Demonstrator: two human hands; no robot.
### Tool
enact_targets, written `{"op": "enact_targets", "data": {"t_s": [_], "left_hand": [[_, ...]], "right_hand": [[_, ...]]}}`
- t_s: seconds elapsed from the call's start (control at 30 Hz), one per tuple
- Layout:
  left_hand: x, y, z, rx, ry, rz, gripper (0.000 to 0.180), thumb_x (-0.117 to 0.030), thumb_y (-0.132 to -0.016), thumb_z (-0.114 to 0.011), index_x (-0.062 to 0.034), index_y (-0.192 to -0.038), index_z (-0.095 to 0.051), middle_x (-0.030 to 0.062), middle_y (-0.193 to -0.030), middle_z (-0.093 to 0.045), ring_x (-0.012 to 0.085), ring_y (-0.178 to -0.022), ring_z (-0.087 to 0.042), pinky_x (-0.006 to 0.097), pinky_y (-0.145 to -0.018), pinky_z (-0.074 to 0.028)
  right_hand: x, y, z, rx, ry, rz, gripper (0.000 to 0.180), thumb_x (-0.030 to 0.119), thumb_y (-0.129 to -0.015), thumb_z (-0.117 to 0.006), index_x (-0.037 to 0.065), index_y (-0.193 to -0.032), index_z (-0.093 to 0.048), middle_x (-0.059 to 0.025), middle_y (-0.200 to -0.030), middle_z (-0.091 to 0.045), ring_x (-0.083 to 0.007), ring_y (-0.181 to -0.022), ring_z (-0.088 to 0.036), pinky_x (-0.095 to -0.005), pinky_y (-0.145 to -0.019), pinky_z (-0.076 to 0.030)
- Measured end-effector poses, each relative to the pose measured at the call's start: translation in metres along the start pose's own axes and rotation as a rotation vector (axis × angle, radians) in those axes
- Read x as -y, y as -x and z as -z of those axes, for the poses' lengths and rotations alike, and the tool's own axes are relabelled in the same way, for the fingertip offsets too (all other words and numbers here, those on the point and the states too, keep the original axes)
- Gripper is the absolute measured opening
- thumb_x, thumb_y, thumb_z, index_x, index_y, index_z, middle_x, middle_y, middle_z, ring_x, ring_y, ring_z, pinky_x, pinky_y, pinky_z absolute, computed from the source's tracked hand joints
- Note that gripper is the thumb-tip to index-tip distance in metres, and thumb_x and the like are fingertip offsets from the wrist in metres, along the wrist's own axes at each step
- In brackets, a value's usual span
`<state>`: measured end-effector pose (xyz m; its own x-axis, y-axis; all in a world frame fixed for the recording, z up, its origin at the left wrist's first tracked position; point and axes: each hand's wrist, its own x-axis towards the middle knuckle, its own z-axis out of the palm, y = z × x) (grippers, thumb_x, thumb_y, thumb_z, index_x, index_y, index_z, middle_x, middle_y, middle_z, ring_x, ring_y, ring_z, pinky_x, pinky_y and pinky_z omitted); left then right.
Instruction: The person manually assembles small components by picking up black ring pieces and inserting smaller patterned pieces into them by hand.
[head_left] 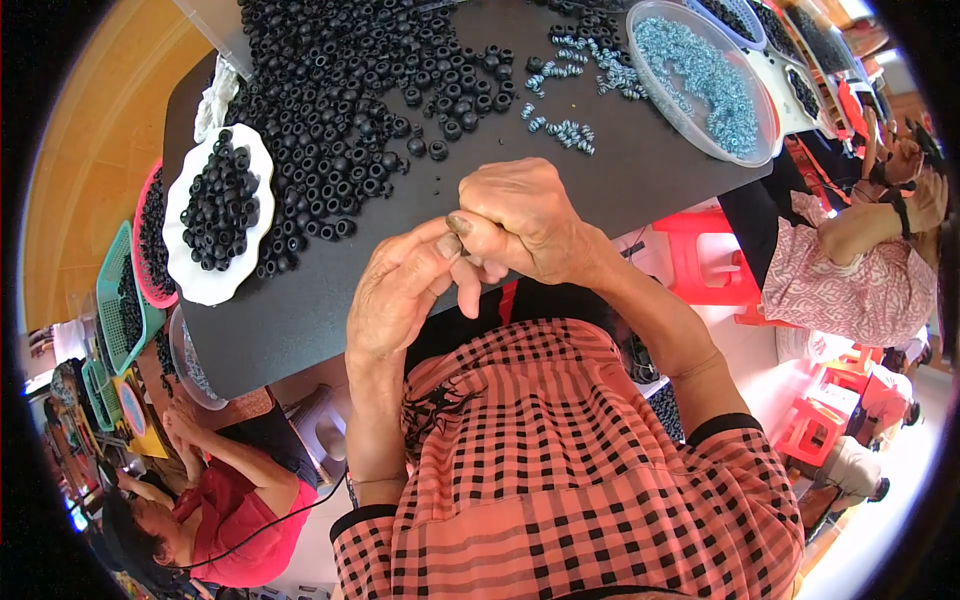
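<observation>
My two hands meet just over the near edge of the dark table. The left hand has its thumb and fingers pressed together against the right hand's fingertips. Curled nearly into a fist, the right hand has its thumb down beside the left thumb. Whatever sits between the fingers is too small or too hidden to make out. Beyond them spreads a large pile of small black bead-like parts with holes. Several small coil springs lie loose past my right hand.
A white scalloped plate heaped with black parts stands at left. A clear round tub of springs sits at the right edge. Green and pink baskets are beyond the left edge. People work on both sides; red stools stand right.
</observation>
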<state>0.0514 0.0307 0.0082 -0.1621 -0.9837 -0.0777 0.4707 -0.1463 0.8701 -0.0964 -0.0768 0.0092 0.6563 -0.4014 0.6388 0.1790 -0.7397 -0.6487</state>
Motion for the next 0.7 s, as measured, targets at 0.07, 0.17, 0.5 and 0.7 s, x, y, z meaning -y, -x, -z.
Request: {"op": "enact_targets", "data": {"t_s": [0.07, 0.17, 0.5, 0.7], "left_hand": [[0.000, -0.001, 0.002, 0.051, 0.073, 0.054, 0.040, -0.023, -0.099, -0.045, 0.0122, -0.113, -0.057, 0.0195, -0.086, -0.064, 0.0181, -0.067, -0.060, 0.030, -0.074, -0.050], [0.003, -0.001, 0.003, 0.082, 0.153, 0.060, 0.040, -0.024, -0.099, -0.047, 0.0129, -0.111, -0.057, 0.0206, -0.089, -0.063, 0.0187, -0.066, -0.060, 0.029, -0.070, -0.051], [0.009, -0.003, -0.015, -0.223, -0.253, -0.206, 0.027, -0.016, -0.099, -0.046, 0.0061, -0.104, -0.061, 0.0110, -0.088, -0.065, 0.0123, -0.071, -0.061, 0.028, -0.078, -0.049], [0.012, -0.004, -0.014, -0.262, -0.308, -0.267, 0.027, -0.016, -0.099, -0.045, 0.0057, -0.104, -0.061, 0.0088, -0.085, -0.065, 0.0107, -0.072, -0.060, 0.025, -0.077, -0.047]], "right_hand": [[-0.001, 0.000, 0.001, 0.000, 0.010, 0.033, 0.030, 0.010, -0.085, -0.060, 0.004, -0.061, -0.043, -0.0067, -0.052, -0.044, -0.0231, -0.046, -0.048, -0.0360, -0.044, -0.038], [0.003, -0.001, 0.002, 0.022, -0.045, -0.033, 0.034, 0.017, -0.090, -0.058, 0.003, -0.062, -0.044, -0.0049, -0.052, -0.047, -0.0184, -0.045, -0.053, -0.0323, -0.043, -0.040], [0.002, 0.000, 0.006, -0.112, -0.241, -0.363, 0.038, 0.026, -0.099, -0.050, 0.000, -0.072, -0.054, -0.0035, -0.065, -0.057, -0.0097, -0.056, -0.056, -0.0252, -0.051, -0.044], [0.004, 0.000, 0.002, -0.089, -0.257, -0.354, 0.009, 0.006, -0.089, -0.059, 0.000, -0.086, -0.064, -0.0032, -0.071, -0.060, -0.0086, -0.057, -0.054, -0.0244, -0.051, -0.042]]}}
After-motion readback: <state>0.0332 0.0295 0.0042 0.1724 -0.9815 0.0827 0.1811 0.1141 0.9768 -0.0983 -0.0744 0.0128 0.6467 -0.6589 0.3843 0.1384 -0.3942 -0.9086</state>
